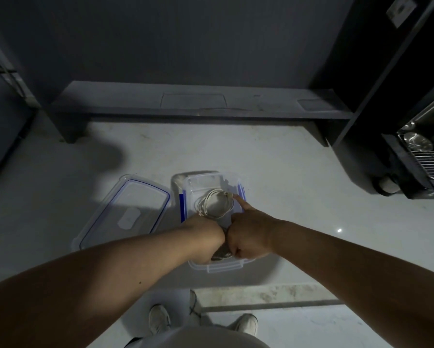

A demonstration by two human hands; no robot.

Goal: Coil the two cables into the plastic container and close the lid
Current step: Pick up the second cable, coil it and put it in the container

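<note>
A clear plastic container (185,194) with blue clips stands on the white surface in front of me. A white cable (212,200) lies coiled in its far half. Both hands reach into the near half. My left hand (205,237) curls down over a darker coiled cable (222,253), most of which is hidden. My right hand (248,234) is mostly closed beside it, with the index finger stretched out to touch the white cable's end at the right wall. The clear lid (128,212) with a blue seal lies flat to the left of the container.
A low dark shelf (200,106) runs along the back wall. At the right stands a dark cabinet (386,96) with a metal rack and bowl (421,146). My shoes (160,320) show below the surface's front edge.
</note>
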